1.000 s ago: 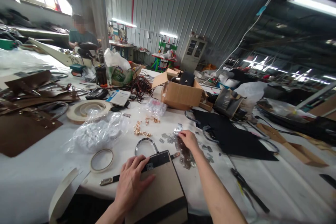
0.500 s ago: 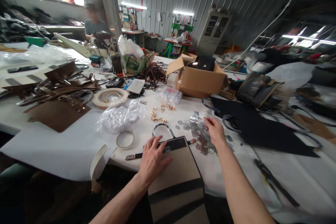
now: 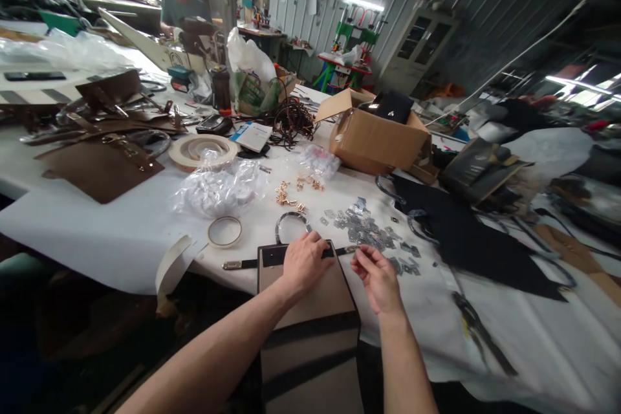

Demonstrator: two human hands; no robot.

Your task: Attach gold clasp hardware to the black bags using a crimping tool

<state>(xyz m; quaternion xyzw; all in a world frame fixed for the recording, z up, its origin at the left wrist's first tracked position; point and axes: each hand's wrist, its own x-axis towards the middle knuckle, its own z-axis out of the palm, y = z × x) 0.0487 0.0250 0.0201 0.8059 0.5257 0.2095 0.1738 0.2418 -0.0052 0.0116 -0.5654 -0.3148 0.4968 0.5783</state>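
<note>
A beige bag panel [image 3: 310, 349] with black bands and a black top strip lies in front of me, a curved handle [image 3: 291, 220] beyond its top edge. Over that strip my left hand [image 3: 306, 266] rests with its fingers bent together; what is beneath them is hidden. Black straps with metal ends stick out on both sides, the left strap end [image 3: 233, 265] lying free. At the right strap end [image 3: 348, 250] my right hand [image 3: 377, 277] is closed in a pinch, its contents too small to make out. Just beyond spreads a pile of small metal plates [image 3: 366, 228].
Gold-coloured fasteners [image 3: 291, 197], a clear plastic bag [image 3: 218, 187] and a tape roll [image 3: 224, 231] lie ahead. Brown bag pieces [image 3: 107, 171] are at left. A cardboard box [image 3: 376, 142], black panel [image 3: 466, 239] and pliers [image 3: 480, 330] are rightward. Another person [image 3: 182, 3] sits far back.
My right hand has come from the metal plates to the right strap end. My left hand, spread flat before, has shifted right along the strip and bent its fingers. The view has tilted.
</note>
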